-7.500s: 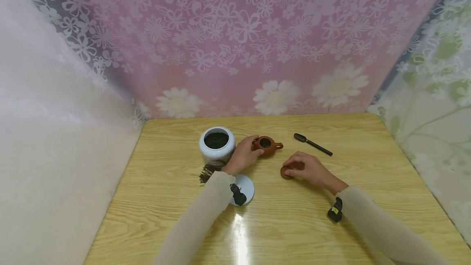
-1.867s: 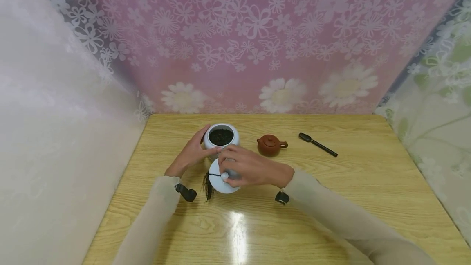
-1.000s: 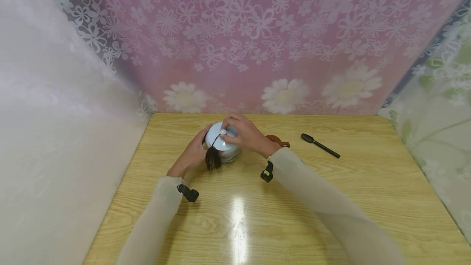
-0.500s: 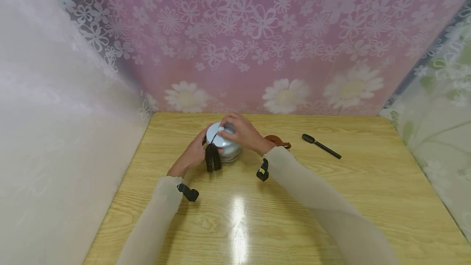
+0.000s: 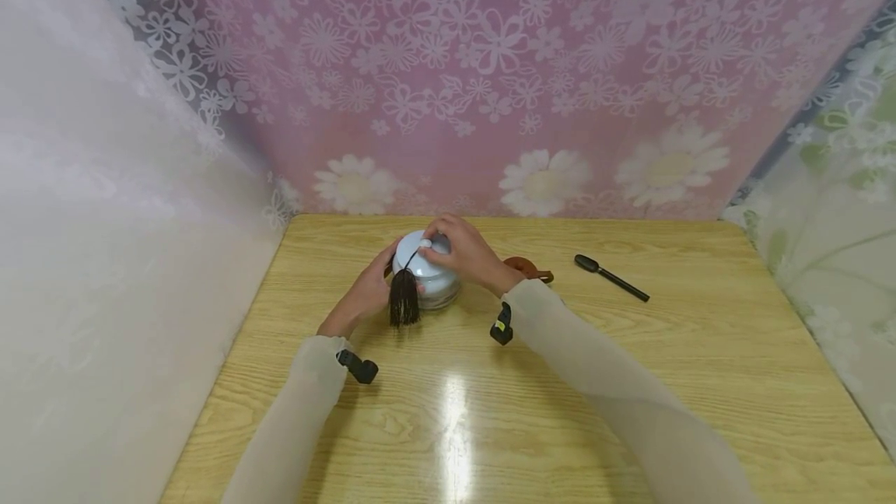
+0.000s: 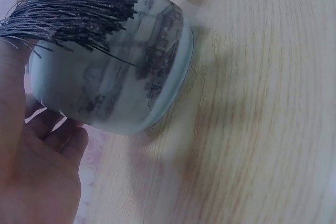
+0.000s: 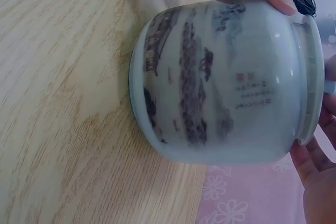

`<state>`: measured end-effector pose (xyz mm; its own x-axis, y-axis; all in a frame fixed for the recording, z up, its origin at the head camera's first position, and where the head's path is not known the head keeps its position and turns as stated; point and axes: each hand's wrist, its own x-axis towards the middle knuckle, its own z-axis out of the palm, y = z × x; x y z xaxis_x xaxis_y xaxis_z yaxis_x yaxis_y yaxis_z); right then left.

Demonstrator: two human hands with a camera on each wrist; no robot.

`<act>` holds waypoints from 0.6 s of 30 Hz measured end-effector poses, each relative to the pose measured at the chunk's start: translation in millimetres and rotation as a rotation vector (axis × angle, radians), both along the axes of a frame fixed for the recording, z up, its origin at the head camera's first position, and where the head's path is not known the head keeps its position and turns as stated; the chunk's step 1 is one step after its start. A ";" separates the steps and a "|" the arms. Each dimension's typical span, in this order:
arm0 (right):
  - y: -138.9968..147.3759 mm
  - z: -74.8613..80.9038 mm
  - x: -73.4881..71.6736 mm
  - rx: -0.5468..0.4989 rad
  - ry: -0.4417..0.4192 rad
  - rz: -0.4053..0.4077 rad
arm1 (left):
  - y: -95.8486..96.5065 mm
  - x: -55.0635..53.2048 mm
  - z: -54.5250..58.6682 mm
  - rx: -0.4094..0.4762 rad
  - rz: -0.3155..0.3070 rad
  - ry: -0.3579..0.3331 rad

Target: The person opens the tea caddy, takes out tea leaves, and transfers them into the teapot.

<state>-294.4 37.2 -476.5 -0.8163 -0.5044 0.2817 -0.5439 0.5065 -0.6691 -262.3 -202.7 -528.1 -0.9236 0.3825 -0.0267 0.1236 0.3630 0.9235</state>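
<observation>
A white porcelain tea jar (image 5: 437, 298) with a painted landscape stands upright on the table. My left hand (image 5: 364, 294) grips its left side, with the thumb across the front and the fingers round behind. On the jar's mouth sits its white lid (image 5: 409, 250); the right wrist view shows the lid's rim (image 7: 315, 77) right at the jar's neck. With thumb and fingers, my right hand (image 5: 469, 253) pinches the lid's knob (image 5: 425, 243). A dark tassel (image 5: 404, 300) hangs from the knob down the front of the jar. The jar's contents are hidden under the lid.
Just right of the jar, a reddish-brown clay teapot (image 5: 521, 264) is partly covered by my right wrist. Farther right lies a black tea scoop (image 5: 611, 278). Behind the wooden table (image 5: 392, 426) hangs a pink flowered cloth (image 5: 434, 115).
Earlier my hands held the teapot and its small lid; that lid went onto the teapot. My left hand then took the jar, and my right hand brought the jar's lid from the table onto it.
</observation>
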 end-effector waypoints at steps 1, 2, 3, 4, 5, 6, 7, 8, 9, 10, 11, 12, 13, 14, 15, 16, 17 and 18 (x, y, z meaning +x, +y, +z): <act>0.4 -0.5 0.0 -0.001 0.001 -0.001 | 0.3 0.0 -0.2 -0.004 0.000 0.004; 0.7 -1.2 -0.1 -0.001 0.002 -0.002 | 0.7 -0.2 -0.5 -0.005 -0.003 0.008; 1.0 -1.9 -0.3 -0.001 0.004 -0.001 | 0.6 -0.2 -0.9 -0.008 0.000 0.009; 1.1 -2.8 -0.6 -0.004 0.004 0.003 | 0.6 -0.1 -0.8 -0.008 0.000 0.008; 1.3 -3.6 -0.9 0.000 0.001 0.009 | 0.5 0.1 -0.9 -0.007 0.000 0.007; 1.1 -4.3 -1.5 0.002 0.004 0.018 | 0.1 0.4 -0.9 -0.008 0.003 0.001; 0.6 -4.5 -1.8 0.003 0.008 0.028 | -0.3 0.5 -0.9 -0.005 0.003 0.001; 0.1 -4.8 -2.1 0.008 0.010 0.037 | -0.8 0.3 -1.2 -0.002 0.005 0.002; -0.4 -4.9 -2.2 0.013 0.013 0.046 | -1.3 0.3 -1.3 -0.001 0.008 0.003; -0.8 -4.8 -2.4 0.019 0.012 0.054 | -1.3 0.1 -1.3 -0.001 0.010 0.005; -1.1 -4.7 -2.5 0.027 0.013 0.058 | -1.6 -0.4 -1.7 -0.002 0.012 0.007; -1.4 -4.9 -2.8 0.030 0.016 0.059 | -1.7 -0.6 -1.7 -0.001 0.014 0.008; -1.5 -4.8 -2.9 0.034 0.013 0.058 | -1.7 -1.0 -1.9 -0.003 0.013 0.015; -1.3 -4.6 -2.9 0.039 0.008 0.057 | -1.6 -1.2 -1.9 -0.007 0.014 0.016; -1.2 -4.4 -2.9 0.042 0.007 0.056 | -1.4 -1.2 -1.7 -0.011 0.016 0.015; -1.2 -4.1 -2.8 0.045 0.006 0.057 | -1.3 -0.9 -1.3 -0.016 0.018 0.015; -1.3 -3.7 -2.7 0.048 0.008 0.057 | -1.2 -0.5 -1.0 -0.015 0.020 0.012; -1.4 -3.4 -2.6 0.052 0.011 0.061 | -1.2 -0.3 -0.8 -0.011 0.021 0.011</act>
